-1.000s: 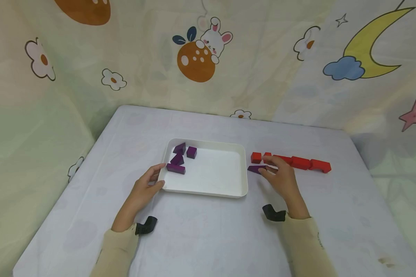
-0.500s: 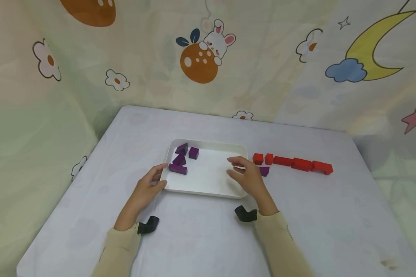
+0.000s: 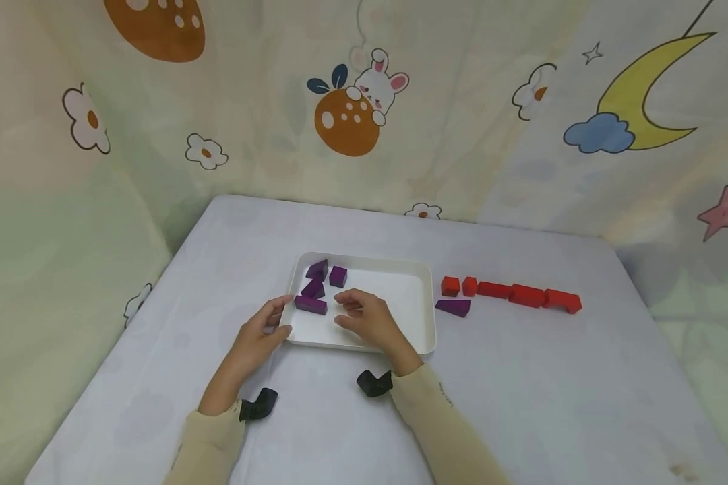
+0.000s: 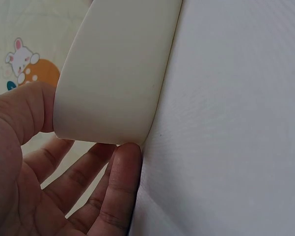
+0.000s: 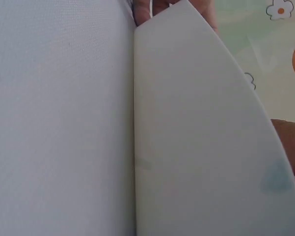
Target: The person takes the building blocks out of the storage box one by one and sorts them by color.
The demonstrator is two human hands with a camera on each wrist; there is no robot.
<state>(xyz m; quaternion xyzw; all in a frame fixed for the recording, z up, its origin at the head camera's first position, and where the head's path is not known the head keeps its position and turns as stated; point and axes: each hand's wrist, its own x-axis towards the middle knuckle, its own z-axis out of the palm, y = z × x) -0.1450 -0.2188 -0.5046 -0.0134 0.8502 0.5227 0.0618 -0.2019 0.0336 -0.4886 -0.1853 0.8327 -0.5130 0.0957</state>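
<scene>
1. White plastic forms the shallow rectangular tray [image 3: 421, 296], which is set near the middle of the pale cloth-covered surface [image 3: 522, 377].
2. The tray's near left corner is gripped by the left hand [image 3: 256, 337]: in the left wrist view the thumb is laid on the rim and the fingers [image 4: 120, 191] are curled under the corner [image 4: 108, 88].
3. The right hand [image 3: 367, 320] is held over the tray's near left part, just beside the purple blocks. Its fingers are loosely bent, and whether anything is held in them cannot be told.
4. Four purple blocks are gathered in the tray's left end: a long purple bar [image 3: 311, 304] nearest the left hand, a small purple wedge [image 3: 313, 289] behind it, a purple cube [image 3: 338, 276] and another purple piece [image 3: 317, 269] at the far left corner.
5. A purple triangular block [image 3: 453, 307] is left on the surface just to the right of the tray, outside it.
6. A row of red blocks [image 3: 509, 292] is laid beyond that triangle, running to the right from the tray's far right corner; two small cubes are followed by longer pieces.
7. In the right wrist view only the tray's white wall [image 5: 201, 147] and the cloth are seen.
8. A cartoon-printed curtain [image 3: 352, 101], with a rabbit, flowers and a moon, is hung behind the surface.
</scene>
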